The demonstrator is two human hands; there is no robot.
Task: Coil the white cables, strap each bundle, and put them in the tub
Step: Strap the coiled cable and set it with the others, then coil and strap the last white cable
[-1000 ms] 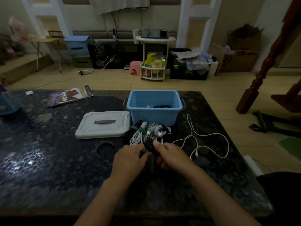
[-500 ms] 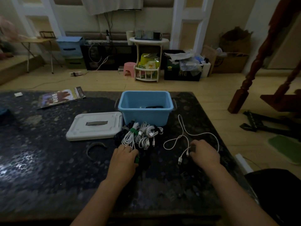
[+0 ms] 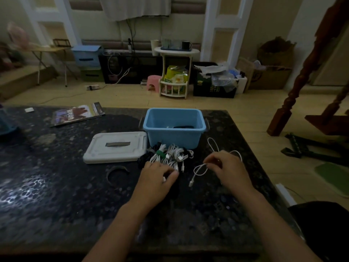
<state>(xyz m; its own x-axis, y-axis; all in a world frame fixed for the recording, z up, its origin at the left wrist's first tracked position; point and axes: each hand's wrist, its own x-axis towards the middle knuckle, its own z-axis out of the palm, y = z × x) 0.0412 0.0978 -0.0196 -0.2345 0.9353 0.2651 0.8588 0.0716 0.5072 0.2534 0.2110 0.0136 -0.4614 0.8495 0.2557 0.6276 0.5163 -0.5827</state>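
The loose white cable [image 3: 203,168] lies just right of the heap of strapped bundles [image 3: 171,155], which sits against the near wall of the blue tub [image 3: 173,133]. The right hand [image 3: 229,170] pinches a loop of that cable between thumb and curled fingers, one plug end trailing toward the person. The left hand [image 3: 160,178] rests at the heap's near edge, fingers bent over something small and white; whether it grips is unclear. Coiling appears to be just starting; next, the left hand likely needs to steady the loop while the right winds the slack.
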